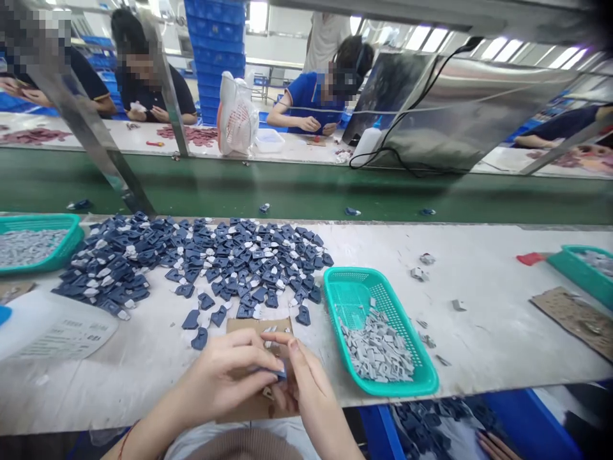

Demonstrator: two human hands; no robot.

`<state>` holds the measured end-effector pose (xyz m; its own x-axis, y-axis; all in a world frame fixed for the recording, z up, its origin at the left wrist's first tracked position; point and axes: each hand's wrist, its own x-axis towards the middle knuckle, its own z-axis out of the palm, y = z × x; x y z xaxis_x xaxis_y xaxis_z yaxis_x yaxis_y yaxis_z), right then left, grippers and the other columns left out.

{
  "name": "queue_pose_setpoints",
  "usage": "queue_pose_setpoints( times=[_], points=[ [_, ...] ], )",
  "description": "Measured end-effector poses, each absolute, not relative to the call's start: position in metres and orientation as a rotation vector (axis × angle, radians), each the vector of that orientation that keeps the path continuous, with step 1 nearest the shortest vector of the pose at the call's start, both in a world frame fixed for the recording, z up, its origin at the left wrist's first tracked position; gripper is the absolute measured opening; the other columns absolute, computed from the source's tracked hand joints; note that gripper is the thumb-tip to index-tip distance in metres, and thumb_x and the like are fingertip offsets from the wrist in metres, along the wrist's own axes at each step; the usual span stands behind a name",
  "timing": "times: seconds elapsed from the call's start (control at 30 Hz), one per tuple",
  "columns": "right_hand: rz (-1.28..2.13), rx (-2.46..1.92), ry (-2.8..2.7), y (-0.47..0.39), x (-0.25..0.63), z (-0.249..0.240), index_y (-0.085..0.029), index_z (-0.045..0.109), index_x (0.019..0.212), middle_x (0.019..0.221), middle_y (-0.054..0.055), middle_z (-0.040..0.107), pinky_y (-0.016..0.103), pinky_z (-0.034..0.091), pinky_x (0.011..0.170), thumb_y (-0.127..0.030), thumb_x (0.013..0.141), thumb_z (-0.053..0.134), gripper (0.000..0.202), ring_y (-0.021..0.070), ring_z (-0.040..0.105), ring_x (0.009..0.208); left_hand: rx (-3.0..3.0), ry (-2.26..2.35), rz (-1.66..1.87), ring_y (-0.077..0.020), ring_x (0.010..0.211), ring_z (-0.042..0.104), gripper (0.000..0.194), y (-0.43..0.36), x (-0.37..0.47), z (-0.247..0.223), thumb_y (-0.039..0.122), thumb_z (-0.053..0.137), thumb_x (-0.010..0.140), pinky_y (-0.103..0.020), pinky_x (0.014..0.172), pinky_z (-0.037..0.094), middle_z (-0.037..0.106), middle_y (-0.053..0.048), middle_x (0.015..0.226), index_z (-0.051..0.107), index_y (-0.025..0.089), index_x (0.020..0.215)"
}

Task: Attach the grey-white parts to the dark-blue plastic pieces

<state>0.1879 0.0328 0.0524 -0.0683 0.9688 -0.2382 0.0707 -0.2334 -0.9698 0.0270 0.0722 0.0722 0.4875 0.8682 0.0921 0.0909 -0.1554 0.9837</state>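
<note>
Over a piece of brown cardboard (234, 412) at the table's front edge, my two hands meet. My left hand (230, 370) pinches a small dark blue part (281, 370) between thumb and fingers. My right hand (304, 377) is cupped close at its right side, index finger reaching over; what its curled fingers hold, if anything, is hidden. Beyond the hands spreads a large heap of dark blue parts (244, 255) with white bits. To the right, a green basket (335, 281) holds small grey pieces (378, 351).
A white bottle (62, 326) lies at left near another green basket (76, 233). At right are a basket (565, 262) and cardboard (575, 319). A blue bin (536, 415) stands below the edge, with another person's hand (495, 444). People sit beyond the green belt (297, 191).
</note>
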Motion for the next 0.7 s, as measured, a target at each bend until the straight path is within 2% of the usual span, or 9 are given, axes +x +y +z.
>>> queue_pose_setpoints(
  times=[0.07, 0.17, 0.3, 0.4, 0.47, 0.53, 0.6, 0.7],
  points=[
    [1.477, -1.41, -1.147, 0.038, 0.206, 0.057, -0.015, 0.059, 0.115, 0.051, -0.003, 0.053, 0.024, 0.037, 0.043, -0.055, 0.097, 0.03, 0.052, 0.0127, 0.045, 0.043, 1.701, 0.912, 0.957, -0.0209, 0.068, 0.062, 0.013, 0.092, 0.024, 0.079, 0.021, 0.07, 0.079, -0.029, 0.061, 0.048, 0.07, -0.008, 0.073, 0.081, 0.025, 0.086],
    [1.216, -1.55, -1.206, 0.047, 0.254, 0.061, -0.015, 0.06, 0.115, 0.061, 0.0, 0.057, 0.025, 0.039, 0.048, -0.051, 0.094, 0.039, 0.047, 0.0133, 0.049, 0.051, 1.772, 1.111, 1.135, -0.0172, 0.065, 0.061, 0.011, 0.143, 0.015, 0.084, 0.027, 0.072, 0.076, -0.024, 0.052, 0.046, 0.069, -0.005, 0.072, 0.079, 0.023, 0.083],
    [0.611, -1.992, -1.385, 0.06, 0.33, 0.053, -0.018, 0.063, 0.11, 0.077, 0.004, 0.065, 0.028, 0.04, 0.048, -0.043, 0.093, 0.042, 0.038, 0.015, 0.052, 0.051, 1.469, 1.47, 1.259, -0.0172, 0.069, 0.067, 0.022, 0.235, 0.009, 0.08, 0.031, 0.074, 0.071, -0.029, 0.069, 0.056, 0.073, -0.005, 0.084, 0.076, 0.017, 0.088],
    [0.288, -2.148, -1.724, 0.074, 0.367, 0.044, -0.017, 0.066, 0.101, 0.097, 0.009, 0.07, 0.032, 0.05, 0.064, -0.028, 0.092, 0.041, 0.029, 0.0214, 0.065, 0.075, 1.397, 1.522, 1.196, -0.0184, 0.07, 0.069, 0.022, 0.299, 0.012, 0.071, 0.021, 0.071, 0.071, -0.033, 0.075, 0.057, 0.072, -0.007, 0.08, 0.073, 0.01, 0.09],
    [0.204, -2.181, -1.896, 0.085, 0.379, 0.039, -0.016, 0.066, 0.101, 0.104, 0.011, 0.07, 0.034, 0.051, 0.077, -0.019, 0.09, 0.04, 0.028, 0.0244, 0.066, 0.093, 1.392, 1.559, 1.135, -0.0196, 0.07, 0.069, 0.02, 0.332, 0.013, 0.062, 0.017, 0.07, 0.07, -0.035, 0.074, 0.058, 0.071, -0.008, 0.075, 0.071, 0.008, 0.088],
    [0.174, -2.217, -1.955, 0.094, 0.383, 0.036, -0.014, 0.065, 0.102, 0.107, 0.012, 0.069, 0.035, 0.05, 0.083, -0.015, 0.089, 0.041, 0.028, 0.0256, 0.065, 0.1, 1.401, 1.629, 1.071, -0.0195, 0.071, 0.068, 0.016, 0.356, 0.011, 0.053, 0.016, 0.069, 0.074, -0.036, 0.073, 0.057, 0.07, -0.008, 0.075, 0.069, 0.007, 0.088],
    [0.145, -2.262, -1.974, 0.101, 0.383, 0.034, -0.014, 0.064, 0.104, 0.108, 0.013, 0.069, 0.035, 0.05, 0.081, -0.012, 0.089, 0.041, 0.028, 0.0264, 0.066, 0.098, 1.439, 1.72, 0.997, -0.0186, 0.076, 0.067, 0.015, 0.373, 0.005, 0.043, 0.021, 0.065, 0.083, -0.036, 0.073, 0.057, 0.069, -0.007, 0.083, 0.067, 0.009, 0.092],
    [0.1, -2.332, -2.01, 0.108, 0.38, 0.029, -0.014, 0.065, 0.101, 0.1, 0.015, 0.07, 0.033, 0.049, 0.068, -0.008, 0.088, 0.04, 0.028, 0.0264, 0.068, 0.084, 1.558, 1.807, 0.888, -0.0221, 0.093, 0.064, 0.022, 0.388, -0.007, 0.032, 0.03, 0.058, 0.091, -0.039, 0.08, 0.054, 0.066, -0.005, 0.102, 0.065, 0.012, 0.101]
  ],
)
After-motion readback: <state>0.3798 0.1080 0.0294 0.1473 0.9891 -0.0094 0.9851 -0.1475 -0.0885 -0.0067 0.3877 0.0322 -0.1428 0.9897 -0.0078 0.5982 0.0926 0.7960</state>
